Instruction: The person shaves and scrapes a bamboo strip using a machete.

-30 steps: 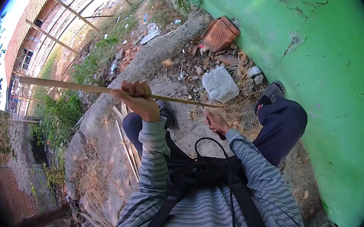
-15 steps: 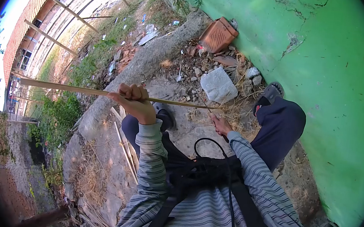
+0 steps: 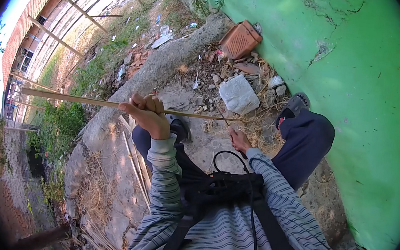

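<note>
A long, thin wooden strip lies crosswise in front of me, broader at its left end and narrow at its right end. My left hand is closed round its middle, palm turned up. On the right, my right hand grips the handle of a knife. The thin dark blade points up and to the left, and it crosses or nearly touches the strip close to the strip's right end. Most of the handle is hidden in the fingers.
A whitish block and an orange roof tile lie on rubble beside the green wall. More wooden strips rest on the ground left of my legs. A low concrete edge runs diagonally behind.
The strip's right end has shifted slightly left and down. My right hand and the knife have moved a little, first away to the right, then slightly left and down.
</note>
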Tool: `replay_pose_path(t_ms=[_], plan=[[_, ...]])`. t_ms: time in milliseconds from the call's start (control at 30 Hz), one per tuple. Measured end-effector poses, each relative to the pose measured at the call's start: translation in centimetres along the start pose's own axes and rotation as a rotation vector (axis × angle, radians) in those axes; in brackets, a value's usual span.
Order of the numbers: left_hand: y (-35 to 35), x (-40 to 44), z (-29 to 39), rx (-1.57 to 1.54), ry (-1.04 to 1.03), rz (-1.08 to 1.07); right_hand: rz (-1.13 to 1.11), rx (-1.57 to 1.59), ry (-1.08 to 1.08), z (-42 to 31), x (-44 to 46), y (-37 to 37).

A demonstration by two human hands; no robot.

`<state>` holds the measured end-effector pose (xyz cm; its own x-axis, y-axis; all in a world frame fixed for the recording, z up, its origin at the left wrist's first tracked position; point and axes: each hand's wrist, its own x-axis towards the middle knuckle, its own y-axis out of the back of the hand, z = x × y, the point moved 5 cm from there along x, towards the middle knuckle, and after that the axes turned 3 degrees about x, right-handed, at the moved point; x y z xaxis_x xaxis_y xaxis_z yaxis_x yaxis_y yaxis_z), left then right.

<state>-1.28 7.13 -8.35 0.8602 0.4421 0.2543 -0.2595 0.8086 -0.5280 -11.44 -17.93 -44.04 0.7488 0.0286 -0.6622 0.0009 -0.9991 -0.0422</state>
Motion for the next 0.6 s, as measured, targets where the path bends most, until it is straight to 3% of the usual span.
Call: replay_pose_path(t_ms=[233, 367, 500, 567, 600], plan=[[-0.6, -0.8, -0.1, 0.033, 0.015, -0.011, 0.113, -0.120, -0.044, 2.0, 1.4, 1.8], [-0.6, -0.5, -0.3, 0.037, 0.001, -0.016, 0.018, 0.041, 0.004, 0.6, 0.6, 0.4], [-0.8, -0.4, -0.1, 0.008, 0.010, -0.046, 0.086, -0.048, -0.001, 3.6, 1.5, 2.3], [-0.2, 0.0, -0.5, -0.016, 0.008, -0.039, 0.194, -0.247, -0.252, 5.3, 1.8, 4.3], [0.0, 0.1, -0.4, -0.025, 0.018, -0.018, 0.193, -0.250, -0.244, 5.2, 2.3, 4.3]])
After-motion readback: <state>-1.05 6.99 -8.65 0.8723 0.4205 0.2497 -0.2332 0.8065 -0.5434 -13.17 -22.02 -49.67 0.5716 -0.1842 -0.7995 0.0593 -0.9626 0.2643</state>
